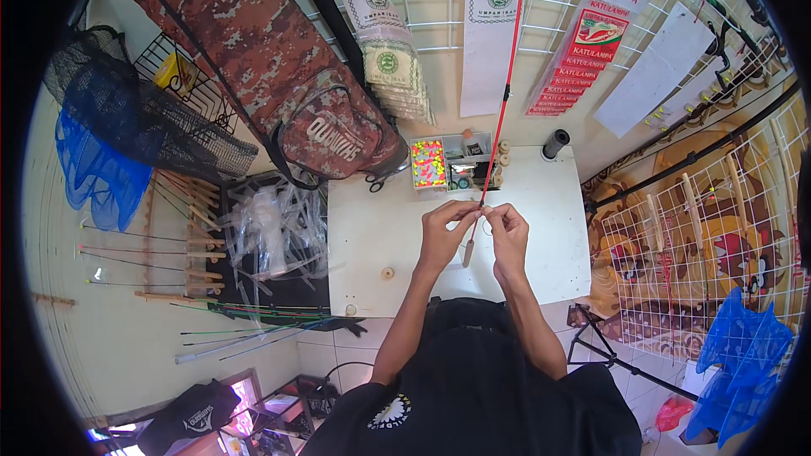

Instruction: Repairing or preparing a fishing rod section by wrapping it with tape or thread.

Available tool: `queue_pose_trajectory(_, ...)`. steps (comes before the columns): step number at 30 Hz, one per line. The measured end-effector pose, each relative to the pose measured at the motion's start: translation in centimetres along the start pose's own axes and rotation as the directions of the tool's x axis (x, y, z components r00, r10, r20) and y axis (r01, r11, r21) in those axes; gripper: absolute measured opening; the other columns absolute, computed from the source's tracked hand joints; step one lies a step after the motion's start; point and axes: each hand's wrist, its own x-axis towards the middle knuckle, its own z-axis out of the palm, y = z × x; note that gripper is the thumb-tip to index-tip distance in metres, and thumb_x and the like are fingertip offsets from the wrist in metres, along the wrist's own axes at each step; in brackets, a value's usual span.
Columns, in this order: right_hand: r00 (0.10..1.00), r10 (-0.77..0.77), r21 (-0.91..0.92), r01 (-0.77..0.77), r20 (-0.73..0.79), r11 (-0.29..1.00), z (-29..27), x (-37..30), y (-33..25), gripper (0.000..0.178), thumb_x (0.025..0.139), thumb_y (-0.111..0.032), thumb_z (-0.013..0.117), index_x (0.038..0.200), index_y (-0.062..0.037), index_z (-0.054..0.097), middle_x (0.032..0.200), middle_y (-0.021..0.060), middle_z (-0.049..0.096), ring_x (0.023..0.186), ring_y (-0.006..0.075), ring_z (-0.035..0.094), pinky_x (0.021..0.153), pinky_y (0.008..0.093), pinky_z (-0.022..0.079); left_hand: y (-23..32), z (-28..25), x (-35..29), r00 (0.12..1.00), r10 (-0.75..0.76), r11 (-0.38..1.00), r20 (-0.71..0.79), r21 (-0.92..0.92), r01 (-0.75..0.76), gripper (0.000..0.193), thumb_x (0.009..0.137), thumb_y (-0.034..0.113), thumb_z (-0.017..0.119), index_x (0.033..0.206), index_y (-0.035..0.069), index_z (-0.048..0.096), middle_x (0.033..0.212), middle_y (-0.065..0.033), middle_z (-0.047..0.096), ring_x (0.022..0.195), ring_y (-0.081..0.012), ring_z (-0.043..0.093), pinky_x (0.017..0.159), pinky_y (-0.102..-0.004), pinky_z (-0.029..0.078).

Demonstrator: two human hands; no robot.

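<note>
Rod (505,105), thin and red, rises from the person's hands toward twelve o'clock, leaning slightly to one, above the white worktop (541,245). Left hand (441,235) and right hand (510,235) meet at its lower part, the fingers of both clamped on it with tips almost touching. A pale, handle-like piece (468,253) slants down below them toward half past six, and a small dark loop shows under the right fingertips.

Clock-face places below are taken from the hands. At eleven and twelve, near the back edge, a divided box (428,192) holds bright multicoloured pieces (429,162) and a small bottle (471,145); the rod passes in front of its right part, beside pale spools (498,179). A black cylinder (554,144) stands between one and two. Scissors (376,187) lie at ten, next to a camouflage bag (325,105) that leans over that corner of the worktop and crowds it. A small pale ring (388,273) rests at eight. Crumpled clear plastic (274,236) fills nine, just off the worktop. Red packets (579,59) hang at one, and blue nets (735,371) at four.
</note>
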Motion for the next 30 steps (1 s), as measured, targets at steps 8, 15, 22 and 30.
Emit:
queue_pose_trajectory(8, 1.000, -0.018, 0.047, 0.017, 0.015, 0.999, 0.64, -0.29, -0.33, 0.018, 0.094, -0.018, 0.066, 0.080, -0.0060, 0.063, 0.070, -0.0061, 0.054, 0.061, 0.0020, 0.035, 0.057, 0.0221, 0.028, 0.09, -0.10, 0.01, 1.000, -0.019, 1.000, -0.007, -0.009, 0.018, 0.018, 0.086, 0.002, 0.068, 0.103, -0.001, 0.072, 0.096, -0.0123, 0.072, 0.087, -0.0185, 0.071, 0.078, -0.0298, 0.057)
queue_pose_trajectory(15, 0.999, 0.015, 0.073, -0.018, 0.035, 0.997, 0.32, -0.42, -0.29, 0.017, 0.094, -0.020, 0.066, 0.091, -0.0032, 0.069, 0.072, -0.0055, 0.058, 0.059, 0.0019, 0.032, 0.055, 0.0209, 0.026, 0.27, -0.13, 0.07, 1.000, -0.017, 1.000, -0.013, -0.003, 0.017, 0.017, 0.087, 0.002, 0.068, 0.103, -0.001, 0.072, 0.095, -0.0118, 0.072, 0.086, -0.0178, 0.070, 0.077, -0.0296, 0.057)
queue_pose_trajectory(22, 0.988, 0.142, 0.073, -0.138, -0.056, 0.988, 0.51, -0.88, -0.53, 0.019, 0.092, -0.018, 0.069, 0.100, -0.0010, 0.073, 0.071, -0.0053, 0.057, 0.060, 0.0019, 0.036, 0.054, 0.0206, 0.029, 0.05, -0.34, -0.10, 0.999, -0.032, 0.999, -0.019, -0.007, 0.031, 0.016, 0.087, 0.003, 0.068, 0.102, 0.000, 0.072, 0.096, -0.0113, 0.072, 0.086, -0.0172, 0.070, 0.076, -0.0294, 0.056)
queue_pose_trajectory(30, 0.992, 0.109, 0.051, -0.106, -0.067, 0.993, 0.55, -0.87, 0.01, 0.024, 0.091, -0.017, 0.071, 0.108, 0.0000, 0.072, 0.081, -0.0001, 0.066, 0.066, 0.0054, 0.046, 0.060, 0.0219, 0.038, -0.01, -0.23, -0.04, 1.000, 0.000, 1.000, -0.029, -0.003, 0.000, 0.016, 0.087, 0.004, 0.068, 0.103, 0.000, 0.072, 0.095, -0.0115, 0.072, 0.084, -0.0174, 0.070, 0.075, -0.0295, 0.056)
